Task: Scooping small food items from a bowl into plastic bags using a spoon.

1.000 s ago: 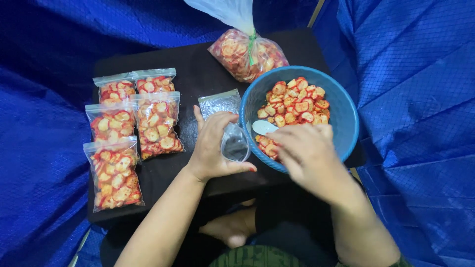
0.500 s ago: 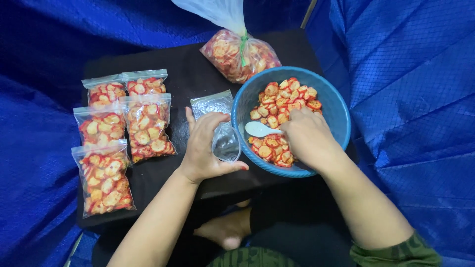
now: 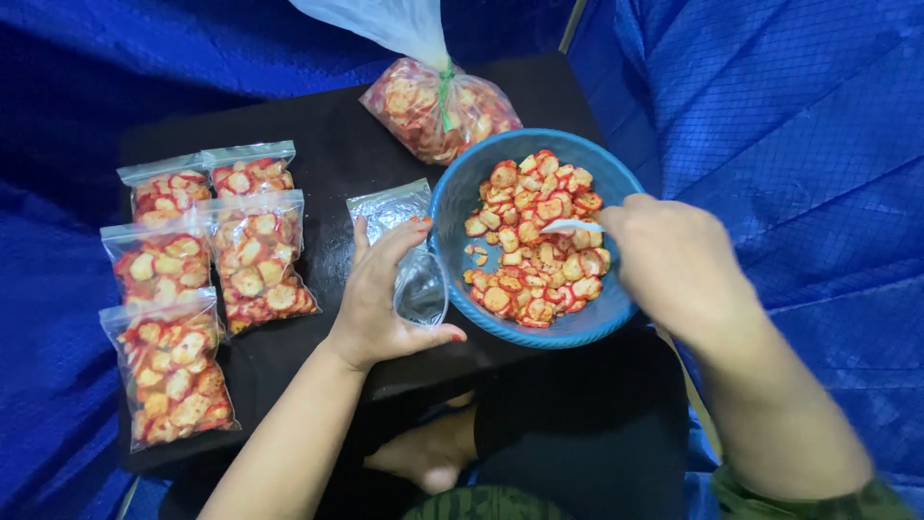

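Left hand [image 3: 380, 299] fingers hold empty clear bag [image 3: 421, 284] open, touching blue bowl's [image 3: 452, 207] left rim; right hand [image 3: 674, 255] gripping white scoop [image 3: 570, 227] over chips, just right of bag mouth.

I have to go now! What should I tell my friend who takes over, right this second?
Left hand: holds a small clear plastic bag open beside the blue round plastic bowl.
Right hand: grips a white scoop inside the bowl, over the red-and-yellow round chips.
Done: five filled clear zip bags lie on the left of the black table.
Left: the held bag is empty; chips remain in the bowl and in the big tied plastic bag behind it.
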